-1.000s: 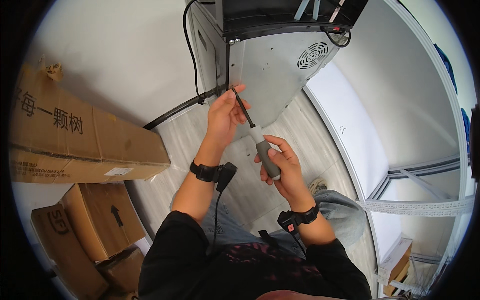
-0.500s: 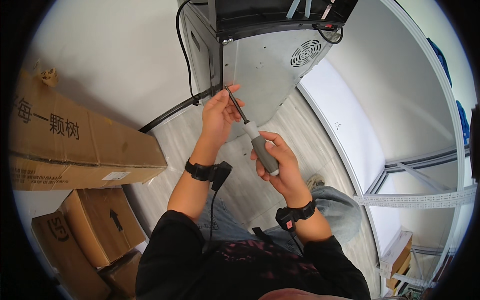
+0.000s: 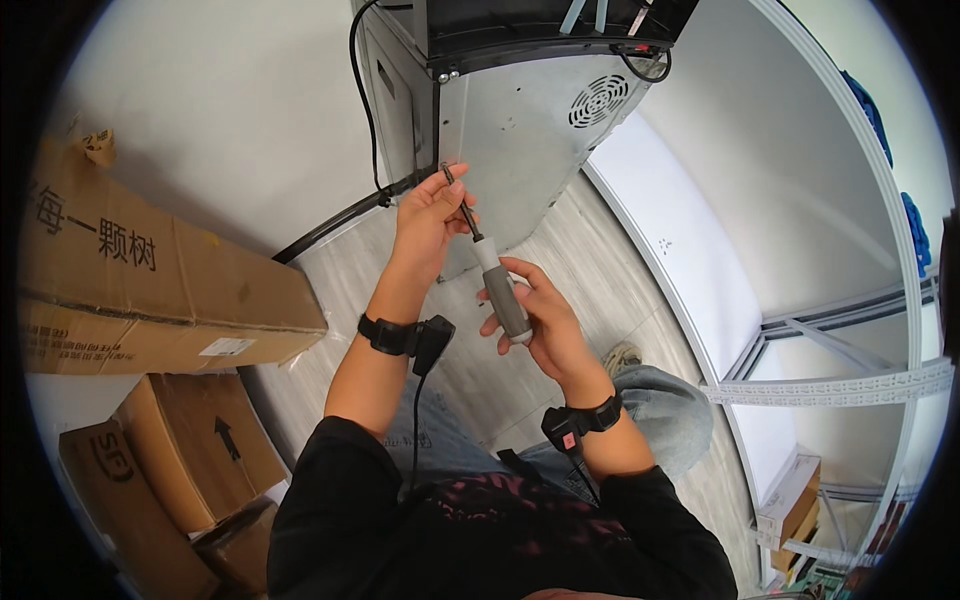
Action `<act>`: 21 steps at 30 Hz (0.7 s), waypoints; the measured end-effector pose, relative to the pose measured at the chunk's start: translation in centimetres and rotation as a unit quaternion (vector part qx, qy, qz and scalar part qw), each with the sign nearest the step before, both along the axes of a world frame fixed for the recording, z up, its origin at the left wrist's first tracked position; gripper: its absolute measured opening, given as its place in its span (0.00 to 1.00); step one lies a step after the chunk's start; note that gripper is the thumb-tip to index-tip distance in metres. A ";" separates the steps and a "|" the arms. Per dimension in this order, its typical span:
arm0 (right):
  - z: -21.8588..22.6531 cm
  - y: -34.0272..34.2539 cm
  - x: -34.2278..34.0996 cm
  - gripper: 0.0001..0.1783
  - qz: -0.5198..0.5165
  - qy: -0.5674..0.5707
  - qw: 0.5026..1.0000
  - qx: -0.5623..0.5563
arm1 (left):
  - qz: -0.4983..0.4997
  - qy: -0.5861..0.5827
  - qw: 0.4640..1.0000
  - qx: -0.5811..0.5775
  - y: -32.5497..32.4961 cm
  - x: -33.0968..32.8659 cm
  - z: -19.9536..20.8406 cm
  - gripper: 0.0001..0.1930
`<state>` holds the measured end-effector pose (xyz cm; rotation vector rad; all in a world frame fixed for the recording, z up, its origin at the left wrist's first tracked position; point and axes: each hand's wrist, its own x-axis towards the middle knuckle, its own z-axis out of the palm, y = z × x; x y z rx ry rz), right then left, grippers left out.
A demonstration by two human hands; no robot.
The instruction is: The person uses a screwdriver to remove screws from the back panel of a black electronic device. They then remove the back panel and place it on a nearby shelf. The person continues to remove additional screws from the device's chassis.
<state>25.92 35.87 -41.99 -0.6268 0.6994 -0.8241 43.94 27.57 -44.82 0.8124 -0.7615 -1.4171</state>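
A screwdriver (image 3: 507, 300) with a two-tone grey handle slants up and left in front of the metal cabinet (image 3: 500, 150). Its dark shaft runs through the fingers of my left hand (image 3: 428, 220), which pinch it near the tip. The tip lies by the lower left edge of the cabinet's grey panel; whether it meets a screw there is too small to tell. Round the handle, my right hand (image 3: 548, 325) has a loose hold, with the thumb along one side and the fingers partly hidden beneath. Both wrists wear black straps with small devices and cables.
Cardboard boxes (image 3: 170, 275) are stacked at the left against the wall. A black cable (image 3: 362, 110) hangs down beside the cabinet. To the right stands a white metal shelf frame (image 3: 830, 393), with a small box (image 3: 790, 495) low on it. Pale wood-look floor (image 3: 580, 235) lies between.
The screwdriver's handle has swung a little left and stands steeper. My right hand has shifted left with its fingers looser round the handle. The whole view has shifted slightly.
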 end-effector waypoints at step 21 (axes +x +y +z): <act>-4.5 -1.2 0.6 0.33 0.051 0.120 0.988 -0.081 | 0.014 0.012 0.999 0.041 -0.5 0.3 0.2 0.14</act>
